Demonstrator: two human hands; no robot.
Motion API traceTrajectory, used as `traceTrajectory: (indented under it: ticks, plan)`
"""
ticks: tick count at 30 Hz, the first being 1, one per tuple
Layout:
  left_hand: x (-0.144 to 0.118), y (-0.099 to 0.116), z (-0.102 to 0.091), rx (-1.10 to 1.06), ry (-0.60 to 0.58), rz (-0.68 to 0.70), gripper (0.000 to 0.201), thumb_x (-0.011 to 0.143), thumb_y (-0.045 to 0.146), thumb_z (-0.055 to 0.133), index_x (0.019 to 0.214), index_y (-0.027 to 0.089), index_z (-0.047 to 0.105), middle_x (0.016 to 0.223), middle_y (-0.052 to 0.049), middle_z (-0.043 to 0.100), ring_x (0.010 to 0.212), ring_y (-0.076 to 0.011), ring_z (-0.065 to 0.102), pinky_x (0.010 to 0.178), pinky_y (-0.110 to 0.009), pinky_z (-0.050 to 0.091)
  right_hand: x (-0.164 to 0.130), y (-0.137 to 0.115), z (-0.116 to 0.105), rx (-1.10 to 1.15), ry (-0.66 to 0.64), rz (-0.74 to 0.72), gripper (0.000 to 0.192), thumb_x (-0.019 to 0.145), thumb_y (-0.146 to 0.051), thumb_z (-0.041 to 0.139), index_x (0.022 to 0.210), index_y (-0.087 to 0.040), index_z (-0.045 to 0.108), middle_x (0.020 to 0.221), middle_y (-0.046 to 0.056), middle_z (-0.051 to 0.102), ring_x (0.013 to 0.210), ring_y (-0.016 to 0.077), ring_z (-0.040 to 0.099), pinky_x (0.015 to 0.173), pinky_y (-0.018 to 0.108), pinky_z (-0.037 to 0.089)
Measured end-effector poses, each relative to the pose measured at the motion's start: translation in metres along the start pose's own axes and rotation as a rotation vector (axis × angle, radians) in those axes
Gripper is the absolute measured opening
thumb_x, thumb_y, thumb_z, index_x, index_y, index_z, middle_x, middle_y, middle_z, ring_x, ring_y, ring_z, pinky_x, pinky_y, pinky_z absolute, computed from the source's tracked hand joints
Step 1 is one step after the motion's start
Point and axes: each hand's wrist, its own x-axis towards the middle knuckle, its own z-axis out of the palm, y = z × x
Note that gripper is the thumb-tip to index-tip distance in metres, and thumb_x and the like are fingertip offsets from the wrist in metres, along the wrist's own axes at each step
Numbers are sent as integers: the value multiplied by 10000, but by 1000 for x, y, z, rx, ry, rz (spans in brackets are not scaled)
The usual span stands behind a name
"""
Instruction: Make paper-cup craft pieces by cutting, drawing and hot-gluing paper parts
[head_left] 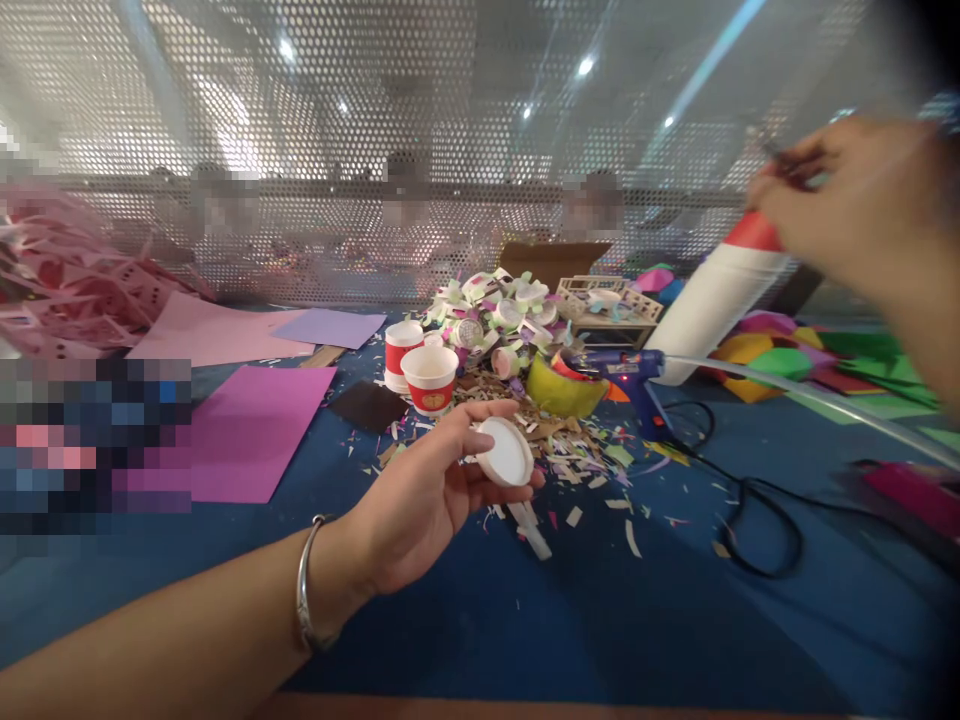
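My left hand holds a shallow, round white lid-like piece with a raised rim, its thumb on the edge and fingers beneath. My right hand is raised at the upper right and smeared by motion. Its fingers are pinched around something small and dark, too blurred to name. Just below them stands a white bottle with a red top, partly covered by the hand. Behind my left hand are a red and white paper cup and a stack of similar cups.
A blue glue gun with a trailing cable stands by a yellow-green tape roll. Paper scraps surround a heap of decorated pieces. Purple sheets and pink cut-outs lie left; perforated metal rises behind.
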Motion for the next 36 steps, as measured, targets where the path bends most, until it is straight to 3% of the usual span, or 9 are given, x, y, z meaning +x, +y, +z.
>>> traceTrajectory:
  ticks: [5,8,13,20,24,27,30,33,36]
  plan:
    - [-4,2,2,116,-13,49,615,708,47,761,1254,207,530,1017,-41,677,1016,-211,661,1004,-370,468,-59,-42,0,305,-106,-202,401,851,-378,694,1051,-34,741,918,134,771,821,136,689,701,336,442]
    - [-4,0,1,156,-36,77,615,733,74,778,1267,204,502,1031,-52,678,1045,-216,656,996,-370,471,-93,-63,-6,475,-251,-268,192,832,-285,755,928,-120,736,785,60,744,707,147,662,694,337,482]
    - [0,4,-8,414,-62,163,593,780,207,798,1281,189,482,1112,-97,665,1035,-228,637,924,-384,500,-132,-89,-18,712,-482,-241,174,870,-361,705,813,-199,676,753,30,680,668,170,615,626,336,468]
    - [8,20,-36,1165,-82,174,515,744,276,796,1188,182,553,1093,-102,665,958,-267,632,794,-389,493,-171,-87,10,872,-676,12,364,854,-571,682,828,-209,662,647,-11,565,532,109,429,479,286,291]
    - [7,33,-39,1507,-73,278,470,664,251,819,1092,176,639,1092,-118,636,1052,-334,561,881,-443,435,-180,-75,25,851,-662,-28,414,852,-615,661,838,-201,670,667,11,591,567,131,476,497,287,325]
    - [6,47,-39,1549,-74,292,515,657,351,848,1104,187,650,1113,-114,621,1028,-310,541,845,-404,435,-183,-68,24,816,-659,-60,398,859,-613,654,858,-215,668,688,21,615,587,152,512,517,296,359]
    - [10,57,-44,1419,40,318,482,791,447,757,1172,200,596,1009,-73,638,765,-181,547,682,-312,424,-183,-65,21,759,-676,-69,393,878,-615,628,881,-224,651,693,11,609,591,155,516,535,299,369]
    - [19,59,-56,1429,262,398,467,855,410,700,1244,208,539,801,-20,637,639,-154,548,594,-279,379,-185,-66,20,725,-673,-95,392,890,-614,612,873,-223,633,661,-3,575,582,149,496,539,299,364]
    - [27,58,-67,1610,318,402,249,846,342,687,1027,192,606,629,19,585,533,-136,496,537,-272,313,-188,-68,22,745,-685,-120,374,899,-593,611,869,-221,629,705,7,608,603,154,516,563,306,385]
